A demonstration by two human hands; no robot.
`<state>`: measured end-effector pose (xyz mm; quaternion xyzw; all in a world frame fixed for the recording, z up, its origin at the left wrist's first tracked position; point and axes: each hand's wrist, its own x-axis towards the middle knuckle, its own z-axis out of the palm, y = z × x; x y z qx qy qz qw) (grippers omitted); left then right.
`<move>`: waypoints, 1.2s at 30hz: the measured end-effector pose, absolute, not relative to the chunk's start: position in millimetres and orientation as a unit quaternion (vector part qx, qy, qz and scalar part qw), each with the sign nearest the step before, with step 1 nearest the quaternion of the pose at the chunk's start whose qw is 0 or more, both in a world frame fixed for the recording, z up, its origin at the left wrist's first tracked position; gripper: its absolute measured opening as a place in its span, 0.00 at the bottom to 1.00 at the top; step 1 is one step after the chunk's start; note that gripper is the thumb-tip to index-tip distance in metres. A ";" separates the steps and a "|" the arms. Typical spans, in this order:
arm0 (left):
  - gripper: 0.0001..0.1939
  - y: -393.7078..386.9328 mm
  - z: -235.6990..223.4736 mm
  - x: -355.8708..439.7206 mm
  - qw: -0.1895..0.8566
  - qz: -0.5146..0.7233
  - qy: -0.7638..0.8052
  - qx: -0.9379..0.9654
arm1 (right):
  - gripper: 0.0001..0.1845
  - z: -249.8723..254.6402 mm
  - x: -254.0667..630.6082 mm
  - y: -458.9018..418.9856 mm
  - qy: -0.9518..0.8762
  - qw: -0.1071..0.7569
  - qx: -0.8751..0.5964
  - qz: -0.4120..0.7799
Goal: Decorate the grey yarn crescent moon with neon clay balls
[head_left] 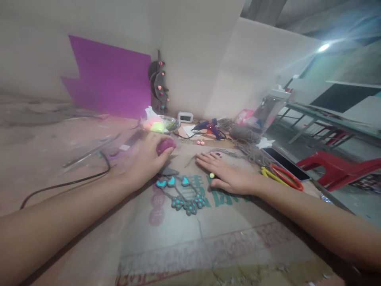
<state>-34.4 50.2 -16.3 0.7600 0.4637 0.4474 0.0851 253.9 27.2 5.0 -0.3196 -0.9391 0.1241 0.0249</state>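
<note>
My left hand (147,157) is closed around a magenta lump (166,146) that looks like soft modelling clay. Flat on the cardboard sheet (166,246), my right hand (228,172) has its fingers stretched out. A small yellow-green ball (212,175) shows by its thumb, and a small pink piece (218,154) lies just beyond its fingertips. Between my hands are grey stem-like pieces with turquoise inlays (185,181) and grey flower shapes with turquoise spots (190,206). Two pink balls (200,143) sit farther back.
A clear bowl (174,126) holds bright soft lumps. Behind are a small white clock (185,117), a glue gun (212,128) and grey yarn (245,134). Scissors (285,176) and a phone (285,163) lie right. A black cable (71,182) curves left; a red chair (336,169) stands beyond.
</note>
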 end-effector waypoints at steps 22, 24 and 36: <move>0.11 46.0 -19.7 -30.7 0.126 0.444 0.493 0.738 | 0.45 8.4 261.8 -5.4 -0.949 0.018 -0.283 0.138; 0.12 45.8 -20.0 -29.6 0.132 0.446 0.481 0.743 | 0.47 9.7 252.7 -19.1 -0.954 0.009 -0.260 0.151; 0.12 46.8 -20.4 -32.1 0.139 0.437 0.477 0.750 | 0.43 20.1 229.5 29.5 -0.930 0.150 -0.295 0.161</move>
